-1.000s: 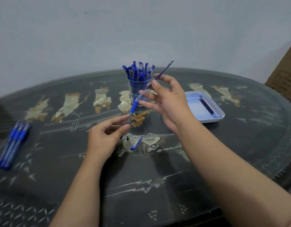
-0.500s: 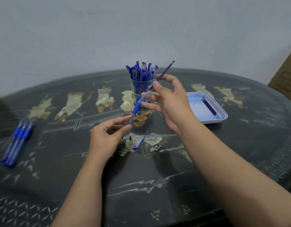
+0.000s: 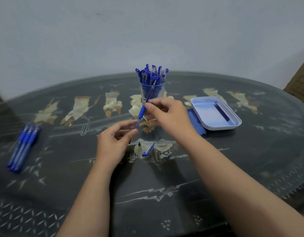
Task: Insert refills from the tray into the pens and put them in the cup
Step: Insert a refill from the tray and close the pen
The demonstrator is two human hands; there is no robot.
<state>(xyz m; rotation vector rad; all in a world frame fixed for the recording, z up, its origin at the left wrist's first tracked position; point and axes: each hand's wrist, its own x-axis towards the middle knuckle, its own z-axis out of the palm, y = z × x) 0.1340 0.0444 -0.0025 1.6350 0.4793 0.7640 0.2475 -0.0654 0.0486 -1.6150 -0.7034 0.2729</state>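
**Progress check**

1. Table (image 3: pixel 156 183): both hands meet above the middle of the dark oval top.
2. Tray (image 3: pixel 221 128): it lies to the right of the right hand, well apart from the left hand. We see one dark refill (image 3: pixel 222 111) in it. A bundle of blue sticks (image 3: pixel 196 124) lies between the right wrist and the tray, and we cannot tell what they are.
3. Cup (image 3: pixel 159 90): it stands just beyond both hands, packed with capped pens (image 3: pixel 151 74). We judge most of the task done.
4. Three pens (image 3: pixel 23 146): they lie side by side, far to the left of the left hand. We judge them, with the tray's refill, to be the work left.
5. Right hand (image 3: pixel 170 115): its curled fingers pinch the pen (image 3: pixel 144 106) at the blue grip. The pen is tilted, with its upper end towards the cup.
6. Left hand (image 3: pixel 112 144): thumb and forefinger close narrowly on the lower end of the same pen. We judge this pen to be mid-assembly.
7. Cap (image 3: pixel 148 148): it lies on the table just right of the left hand, not yet fitted.
8. Small dark tip piece (image 3: pixel 139 144): it lies just beside the cap.
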